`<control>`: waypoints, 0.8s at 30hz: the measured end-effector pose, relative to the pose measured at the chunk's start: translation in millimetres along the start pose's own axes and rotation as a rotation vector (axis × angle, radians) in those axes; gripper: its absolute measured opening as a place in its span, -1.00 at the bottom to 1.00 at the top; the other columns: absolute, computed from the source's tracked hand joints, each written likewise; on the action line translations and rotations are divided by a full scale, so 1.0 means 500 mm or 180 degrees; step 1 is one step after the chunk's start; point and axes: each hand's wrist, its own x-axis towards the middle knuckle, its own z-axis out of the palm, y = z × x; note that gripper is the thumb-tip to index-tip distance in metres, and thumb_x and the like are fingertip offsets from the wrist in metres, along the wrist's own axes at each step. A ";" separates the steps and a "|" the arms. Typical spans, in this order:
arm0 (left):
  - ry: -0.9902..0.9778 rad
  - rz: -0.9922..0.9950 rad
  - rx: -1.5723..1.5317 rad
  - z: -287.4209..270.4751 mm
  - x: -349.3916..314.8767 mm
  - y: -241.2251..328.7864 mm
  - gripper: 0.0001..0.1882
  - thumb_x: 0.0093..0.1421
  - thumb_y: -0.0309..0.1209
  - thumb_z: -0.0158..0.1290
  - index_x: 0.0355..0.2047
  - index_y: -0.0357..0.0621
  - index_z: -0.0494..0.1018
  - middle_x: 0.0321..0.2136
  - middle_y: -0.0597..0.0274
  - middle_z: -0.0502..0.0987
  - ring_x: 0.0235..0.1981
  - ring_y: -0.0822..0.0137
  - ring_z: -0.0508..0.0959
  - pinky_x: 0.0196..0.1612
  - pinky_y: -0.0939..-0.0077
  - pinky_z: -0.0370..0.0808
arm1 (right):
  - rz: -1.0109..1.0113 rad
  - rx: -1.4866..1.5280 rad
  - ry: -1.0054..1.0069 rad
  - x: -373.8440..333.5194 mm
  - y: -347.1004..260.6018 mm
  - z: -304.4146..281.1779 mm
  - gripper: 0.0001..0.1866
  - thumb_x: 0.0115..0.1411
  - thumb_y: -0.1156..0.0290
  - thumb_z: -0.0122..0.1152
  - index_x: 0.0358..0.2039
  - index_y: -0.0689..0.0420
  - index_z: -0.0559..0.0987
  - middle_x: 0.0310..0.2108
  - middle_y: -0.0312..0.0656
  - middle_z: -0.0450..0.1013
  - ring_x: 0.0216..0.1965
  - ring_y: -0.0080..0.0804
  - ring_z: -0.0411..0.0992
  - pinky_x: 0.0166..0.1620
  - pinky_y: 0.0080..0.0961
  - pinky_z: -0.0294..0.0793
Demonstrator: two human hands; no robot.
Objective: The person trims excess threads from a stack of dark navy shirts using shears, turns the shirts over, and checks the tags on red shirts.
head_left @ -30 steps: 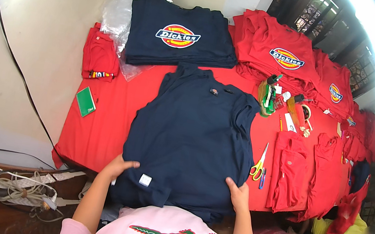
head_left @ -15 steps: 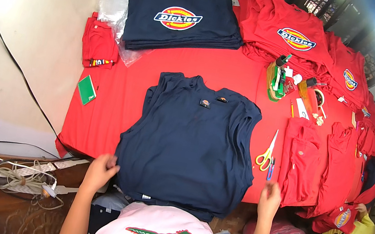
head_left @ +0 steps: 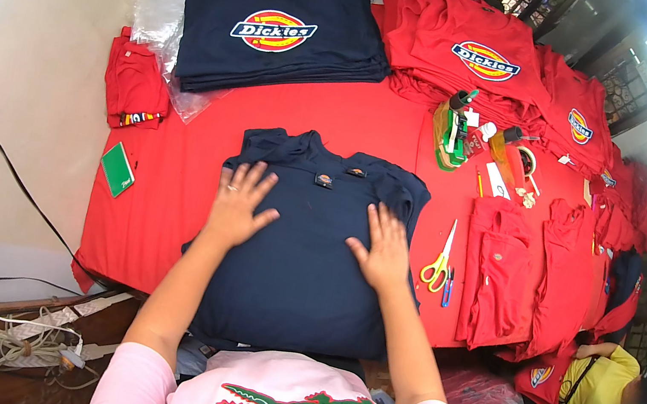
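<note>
Spread on the table in front of me is a navy sleeveless shirt (head_left: pixel 293 275), its neck label toward the far side; a second collar label beside it shows another shirt underneath. My left hand (head_left: pixel 238 209) lies flat on the upper left of the cloth, fingers spread, a ring on one finger. Across from it, my right hand (head_left: pixel 385 247) rests on the upper right part, fingers stretched out and slightly blurred. Neither hand grips anything. To the right of the shirt lie yellow-handled scissors (head_left: pixel 436 269) and a small blue cutter (head_left: pixel 448 288).
A navy shirt stack (head_left: pixel 278 64) and a red shirt stack (head_left: pixel 476 21) stand at the back. The red-covered table (head_left: pixel 158 207) also bears a green notebook (head_left: pixel 118 169), a green tape dispenser (head_left: pixel 450 138) and folded red garments (head_left: pixel 496 276). A person in yellow (head_left: pixel 602 390) works at the right.
Both hands have moved from beside the shirt's near edge up onto its upper part and lie flat there. The view has shifted, so the table things appear further left.
</note>
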 end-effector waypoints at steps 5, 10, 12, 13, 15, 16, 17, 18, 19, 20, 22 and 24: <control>-0.0363 -0.0721 -0.0205 -0.004 0.065 -0.109 -0.12 0.40 0.29 -0.09 0.58 0.23 0.04 0.58 0.34 0.04 0.59 -0.12 -0.09 0.56 -0.26 -0.16 | 0.0667 -0.0503 0.0020 0.137 0.169 0.010 -0.16 0.46 -0.27 -0.11 0.58 -0.06 0.13 0.57 -0.01 0.06 0.57 0.02 0.01 0.54 0.14 -0.06; 0.0275 -0.0956 -0.0284 0.039 0.054 -0.078 -0.30 0.46 -0.03 0.04 0.51 0.07 0.19 0.53 0.22 0.14 0.54 -0.13 0.08 0.54 -0.15 0.01 | 0.0658 -0.0259 0.0268 0.217 0.213 0.046 -0.29 0.50 -0.11 -0.03 0.53 -0.05 0.24 0.57 -0.02 0.06 0.59 -0.01 -0.03 0.54 0.12 -0.07; 0.0790 -0.1264 -0.0956 0.042 0.050 -0.072 -0.38 0.44 -0.12 0.09 0.43 -0.01 0.28 0.46 0.11 0.24 0.47 -0.11 0.22 0.48 -0.07 0.15 | 0.0708 -0.0219 0.0530 0.213 0.209 0.063 -0.33 0.49 -0.03 0.04 0.50 -0.03 0.30 0.56 -0.02 0.09 0.58 -0.02 -0.02 0.54 0.09 -0.05; 0.1051 -0.1415 -0.1290 0.042 0.050 -0.069 -0.41 0.43 -0.16 0.11 0.39 -0.04 0.32 0.42 0.05 0.29 0.43 -0.10 0.30 0.45 -0.04 0.22 | 0.0700 -0.0089 0.0611 0.213 0.214 0.066 -0.35 0.48 0.00 0.08 0.48 -0.01 0.32 0.55 -0.03 0.11 0.57 -0.01 0.00 0.53 0.08 -0.04; 0.1297 -0.1494 -0.0571 0.044 0.046 -0.062 -0.50 0.39 -0.21 0.16 0.24 -0.16 0.42 0.21 0.00 0.46 0.24 -0.05 0.46 0.27 0.08 0.42 | 0.0678 0.0172 0.0762 0.207 0.219 0.063 -0.38 0.45 0.06 0.15 0.43 0.02 0.37 0.53 -0.04 0.15 0.56 0.01 0.03 0.53 0.05 -0.02; 0.1306 -0.1444 -0.0509 0.047 0.047 -0.062 -0.51 0.39 -0.19 0.17 0.22 -0.18 0.44 0.15 0.01 0.50 0.20 -0.05 0.49 0.23 0.09 0.45 | 0.0646 0.0509 0.1057 0.205 0.221 0.059 -0.32 0.37 0.05 0.28 0.39 0.10 0.39 0.45 -0.01 0.25 0.49 0.06 0.13 0.50 0.01 0.05; 0.1342 -0.1391 -0.0449 0.045 0.045 -0.064 -0.51 0.38 -0.17 0.18 0.19 -0.20 0.46 0.09 0.02 0.54 0.15 -0.05 0.52 0.18 0.10 0.48 | 0.0751 0.0652 0.1159 0.207 0.218 0.053 -0.28 0.35 0.04 0.32 0.39 0.14 0.38 0.42 0.02 0.27 0.47 0.08 0.15 0.49 0.00 0.07; 0.1276 -0.1625 -0.0530 0.046 0.040 -0.062 -0.51 0.37 -0.15 0.19 0.17 -0.20 0.47 0.03 0.02 0.55 0.09 -0.05 0.54 0.12 0.09 0.49 | 0.0855 0.0794 0.1257 0.208 0.210 0.048 -0.25 0.32 0.03 0.35 0.38 0.17 0.38 0.40 0.05 0.29 0.44 0.10 0.18 0.47 -0.01 0.10; 0.1213 -0.1863 -0.0614 0.052 0.035 -0.054 -0.51 0.36 -0.13 0.19 0.14 -0.20 0.48 -0.02 0.02 0.56 0.03 -0.04 0.55 0.07 0.08 0.50 | 0.0954 0.0936 0.1352 0.205 0.201 0.047 -0.21 0.29 0.02 0.39 0.37 0.21 0.38 0.37 0.08 0.31 0.42 0.12 0.20 0.46 -0.02 0.12; 0.1207 -0.2112 -0.0668 0.045 0.032 -0.053 -0.51 0.35 -0.11 0.20 0.12 -0.21 0.49 -0.08 0.03 0.58 -0.03 -0.03 0.57 0.01 0.07 0.52 | 0.0835 0.0970 0.1649 0.202 0.204 0.055 -0.16 0.25 0.01 0.45 0.36 0.28 0.37 0.28 0.16 0.35 0.34 0.14 0.26 0.41 -0.04 0.19; 0.1605 -0.2496 -0.0860 0.046 0.014 -0.042 -0.54 0.33 -0.07 0.21 -0.01 -0.24 0.55 -0.27 -0.03 0.56 -0.23 -0.04 0.58 -0.13 0.06 0.51 | 0.1289 0.1763 0.1712 0.187 0.196 0.069 -0.21 0.30 0.07 0.43 0.32 0.39 0.39 0.21 0.17 0.40 0.25 0.08 0.36 0.34 -0.11 0.30; 0.1918 -0.2401 -0.1027 0.044 -0.005 -0.013 -0.56 0.32 -0.09 0.22 -0.13 -0.29 0.58 -0.24 -0.15 0.63 -0.18 -0.14 0.64 -0.07 0.06 0.57 | 0.1239 0.2343 0.1733 0.131 0.165 0.061 -0.31 0.36 0.18 0.38 0.31 0.41 0.41 0.24 0.16 0.43 0.29 -0.03 0.39 0.39 -0.24 0.27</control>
